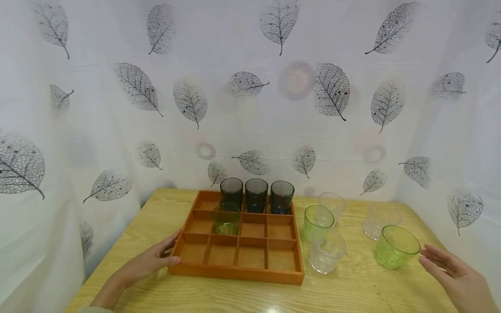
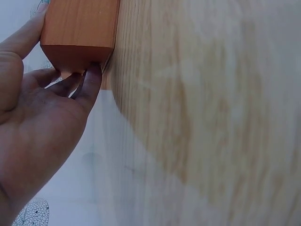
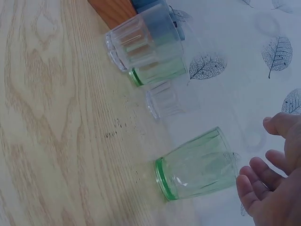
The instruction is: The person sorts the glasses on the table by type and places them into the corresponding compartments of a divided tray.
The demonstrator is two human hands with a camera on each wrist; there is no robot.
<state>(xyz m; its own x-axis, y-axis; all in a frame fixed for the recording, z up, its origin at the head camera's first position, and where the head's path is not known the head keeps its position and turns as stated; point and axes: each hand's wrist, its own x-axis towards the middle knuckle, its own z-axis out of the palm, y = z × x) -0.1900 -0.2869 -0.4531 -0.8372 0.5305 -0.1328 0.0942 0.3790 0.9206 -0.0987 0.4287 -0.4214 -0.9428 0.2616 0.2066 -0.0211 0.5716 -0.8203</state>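
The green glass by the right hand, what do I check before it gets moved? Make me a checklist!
1. Green glass upright: ok, standing on the table.
2. Right hand open: ok, thumb and fingers apart.
3. Right hand holding the glass: not ok, fingers only beside it.
4. Fingertips touching its rim: cannot tell, they look very near.
5. Left hand on the tray: ok, holding its left edge.

Bare left hand (image 1: 148, 261), bare right hand (image 1: 465, 282) — 1 pale sleeve edge (image 1: 94, 310), left side.
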